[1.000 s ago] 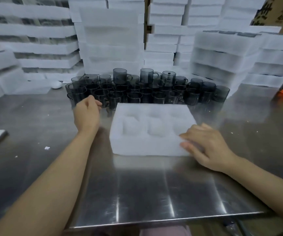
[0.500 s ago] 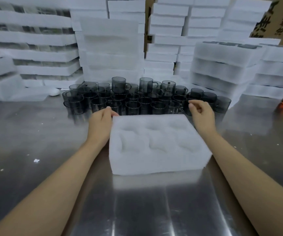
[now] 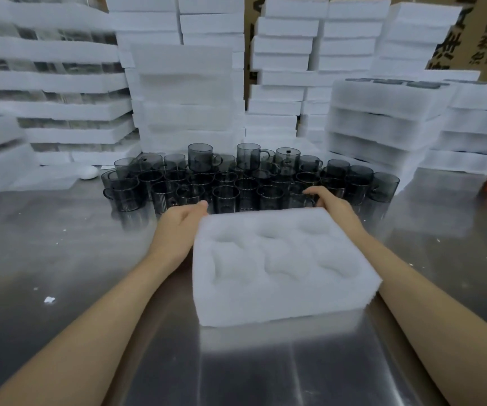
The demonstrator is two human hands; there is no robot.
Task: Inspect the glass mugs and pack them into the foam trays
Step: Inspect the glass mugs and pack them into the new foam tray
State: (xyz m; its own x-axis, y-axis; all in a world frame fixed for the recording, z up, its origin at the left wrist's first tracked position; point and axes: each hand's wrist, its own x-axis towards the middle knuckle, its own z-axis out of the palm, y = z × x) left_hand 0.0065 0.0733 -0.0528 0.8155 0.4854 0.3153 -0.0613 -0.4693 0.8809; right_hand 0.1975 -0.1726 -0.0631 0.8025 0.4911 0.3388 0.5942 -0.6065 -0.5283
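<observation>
Foam tray (image 3: 283,291) sits empty mid-bench (image 3: 60,244), smoked glass mugs (image 3: 236,183) clustered at its 12 o'clock. Left hand (image 3: 182,219) relaxed, holding nothing, at the tray's 10 o'clock corner. Right hand (image 3: 328,205) curls at a front-row mug (image 3: 299,196); grip unclear. We lift straight up, avoid neighbours, check rim and handle, then seat it.

A white rectangular foam tray (image 3: 283,268) with rounded, empty hollows lies flat between the left hand (image 3: 182,222) and right hand (image 3: 331,205). Smoky grey glass mugs (image 3: 236,183) stand upright, clustered just beyond both hands' fingertips.
</observation>
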